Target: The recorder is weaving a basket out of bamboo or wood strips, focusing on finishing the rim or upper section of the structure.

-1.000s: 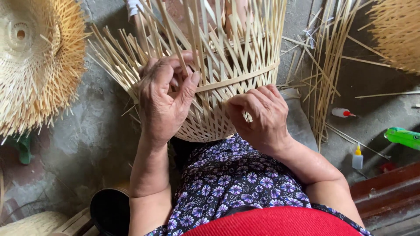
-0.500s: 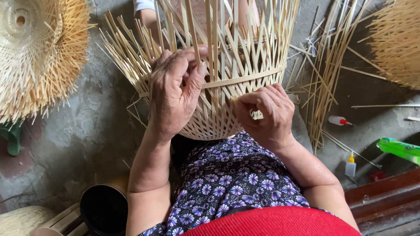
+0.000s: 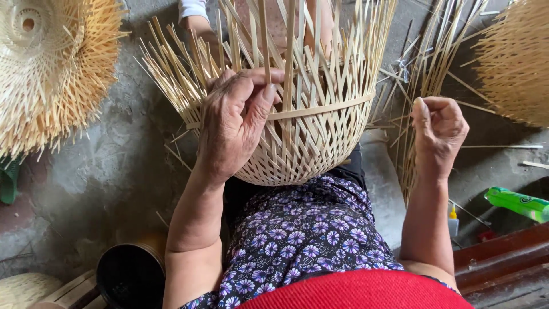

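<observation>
A half-woven bamboo basket (image 3: 303,149) rests on my lap, its loose upright strips (image 3: 320,51) fanning upward. My left hand (image 3: 234,123) lies on the basket's left side, thumb and fingers pinching an upright strip just above the horizontal band (image 3: 326,107). My right hand (image 3: 437,131) is raised off the basket to its right. Its fingers are curled shut beside a bundle of loose strips (image 3: 423,68). I see no strip clearly held in it.
Another person's sleeve and arm (image 3: 194,17) show behind the basket at the top. Unfinished woven pieces lie at the top left (image 3: 51,68) and top right (image 3: 514,63). A dark round can (image 3: 128,274), a small glue bottle (image 3: 453,220) and a green plastic object (image 3: 517,203) sit on the concrete floor.
My right hand has come off the basket's rim and moved out to the right. My left hand has shifted up the basket's side and now pinches an upright strip.
</observation>
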